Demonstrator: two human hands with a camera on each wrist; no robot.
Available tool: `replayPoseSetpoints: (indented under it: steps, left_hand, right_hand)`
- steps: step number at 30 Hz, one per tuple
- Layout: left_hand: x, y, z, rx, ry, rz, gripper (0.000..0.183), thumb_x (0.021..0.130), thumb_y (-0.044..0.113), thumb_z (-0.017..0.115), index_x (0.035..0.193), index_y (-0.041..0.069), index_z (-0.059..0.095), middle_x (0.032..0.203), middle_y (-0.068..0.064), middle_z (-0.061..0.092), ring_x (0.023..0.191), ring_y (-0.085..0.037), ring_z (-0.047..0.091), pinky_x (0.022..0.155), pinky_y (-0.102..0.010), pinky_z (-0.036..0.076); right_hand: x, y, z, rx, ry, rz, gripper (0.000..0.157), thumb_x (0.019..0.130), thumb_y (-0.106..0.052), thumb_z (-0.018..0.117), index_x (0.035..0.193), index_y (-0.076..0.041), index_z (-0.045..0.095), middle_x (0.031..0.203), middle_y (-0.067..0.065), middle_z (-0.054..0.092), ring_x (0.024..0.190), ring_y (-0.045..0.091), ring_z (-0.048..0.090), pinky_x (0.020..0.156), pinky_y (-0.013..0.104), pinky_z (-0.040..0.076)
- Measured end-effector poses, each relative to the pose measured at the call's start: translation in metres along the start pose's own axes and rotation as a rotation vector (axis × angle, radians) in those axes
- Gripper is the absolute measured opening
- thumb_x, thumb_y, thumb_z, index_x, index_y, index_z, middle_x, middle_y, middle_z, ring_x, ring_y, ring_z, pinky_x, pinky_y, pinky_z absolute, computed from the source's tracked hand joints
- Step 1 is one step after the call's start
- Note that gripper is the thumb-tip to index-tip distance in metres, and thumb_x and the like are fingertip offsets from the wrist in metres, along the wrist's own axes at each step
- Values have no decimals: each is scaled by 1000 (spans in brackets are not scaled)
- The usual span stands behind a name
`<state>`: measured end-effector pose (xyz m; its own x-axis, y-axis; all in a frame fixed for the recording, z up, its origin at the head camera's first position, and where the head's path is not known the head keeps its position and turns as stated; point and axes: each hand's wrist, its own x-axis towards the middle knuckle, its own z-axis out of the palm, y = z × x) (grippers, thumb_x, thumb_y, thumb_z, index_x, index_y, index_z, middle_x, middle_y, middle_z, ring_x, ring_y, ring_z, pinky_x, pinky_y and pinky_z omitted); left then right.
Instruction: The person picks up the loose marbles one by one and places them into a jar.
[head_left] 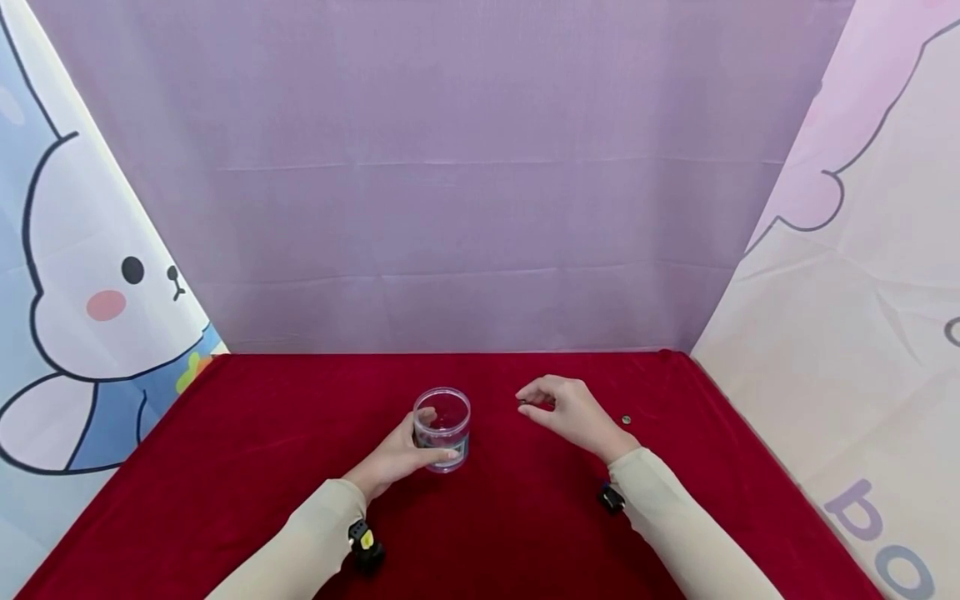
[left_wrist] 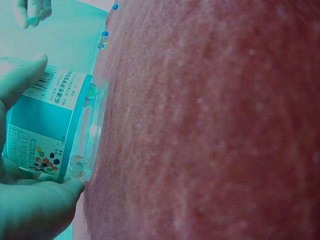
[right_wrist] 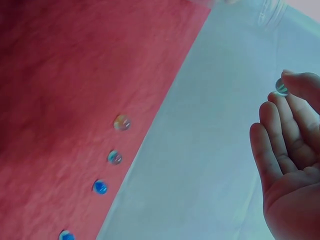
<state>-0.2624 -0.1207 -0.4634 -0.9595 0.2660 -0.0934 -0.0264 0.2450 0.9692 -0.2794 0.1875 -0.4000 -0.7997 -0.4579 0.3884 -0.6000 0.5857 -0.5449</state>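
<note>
A clear plastic jar point(head_left: 459, 435) with a printed label stands slightly tilted in my left hand point(head_left: 396, 460), whose thumb and fingers wrap its sides. The left wrist view shows a green marble point(left_wrist: 91, 91) and another glass marble inside, near the jar's base. To the right of the jar, raised above the cloth, my right hand point(head_left: 576, 414) pinches a glass marble point(right_wrist: 282, 87) between thumb and index finger. Beyond that hand, loose marbles lie on the cloth, among them an orange-tinted one point(right_wrist: 122, 122) and a blue one point(right_wrist: 100, 187).
Red cloth point(head_left: 247, 442) covers the table. A plain lilac curtain point(head_left: 450, 183) hangs behind it, and printed cartoon panels rise at the left point(head_left: 82, 250) and right point(head_left: 862, 333). One loose marble point(head_left: 626, 420) shows beside the right wrist.
</note>
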Motion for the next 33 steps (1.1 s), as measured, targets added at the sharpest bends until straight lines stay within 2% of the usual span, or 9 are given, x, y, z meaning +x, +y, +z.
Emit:
replayPoseSetpoints:
  steps: [4,9,16,20,28,33]
  left_hand:
    - [0,0,0,-3,-1,1,97,80,33,86,155,8,29,156,-11,36,136,-33,36,105,-56,40]
    - [0,0,0,-3,-3,0,97,80,33,86,155,9,30,155,-12,36,136,-34,36,105,-57,40]
    - [1,-1,0,-6,-2,1,95,80,33,86,154,8,31,155,-13,37,136,-33,37,106,-57,39]
    - [1,-1,-1,-4,-2,-1,96,80,33,86,154,8,30,155,-13,37,135,-33,38,106,-57,39]
    - [0,0,0,0,-6,-6,96,80,33,86,154,8,30,154,-14,37,134,-34,38,105,-58,39]
    - [0,2,0,-2,-11,-11,97,81,33,86,155,8,29,155,-14,36,135,-35,37,105,-59,38]
  right_hand:
    - [8,-6,5,0,16,-37,21,88,-12,79,108,-15,74,99,-8,68,87,6,64,80,34,57]
    - [14,-14,10,13,9,-38,21,89,-16,79,109,-17,74,101,-10,68,88,4,63,79,29,56]
    - [22,-20,16,25,-2,-24,21,90,-19,78,110,-19,73,102,-11,67,90,2,63,83,32,56]
    - [26,-22,20,21,-6,-30,22,90,-20,78,111,-19,73,103,-13,67,91,1,62,83,27,55]
    - [36,-31,26,35,-12,-72,22,91,-20,77,113,-18,73,105,-10,68,92,3,63,84,30,56]
    - [42,-36,30,41,-22,-94,23,91,-20,77,113,-17,73,105,-10,69,93,2,63,84,25,54]
